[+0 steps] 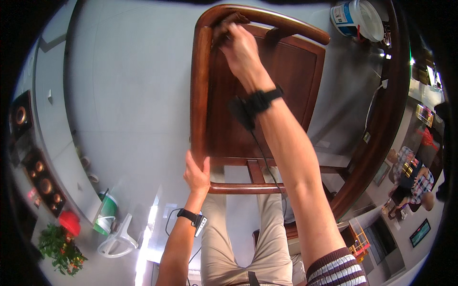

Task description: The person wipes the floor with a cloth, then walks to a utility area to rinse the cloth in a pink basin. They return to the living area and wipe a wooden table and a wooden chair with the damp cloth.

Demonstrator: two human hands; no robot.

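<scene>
A dark red-brown wooden armchair [199, 93] with a curved top rail and a panelled seat stands right before me. At its far left corner, my right hand [241, 50] presses a brown cloth [229, 28] against the rail; the hand is blurred. Down at the near left corner of the chair, my left hand [197, 175] grips the wooden rail, thumb on the inner side. Both wrists wear black straps with small devices, and a thin black cable runs from the right one down over the chair.
A white bucket [368, 21] stands beyond the chair at upper right. A dark wooden table edge with glass [397, 107] runs down the right side, two seated people past it. At left are a white cabinet, speakers, a white plastic stool [118, 243] and a potted plant [59, 246].
</scene>
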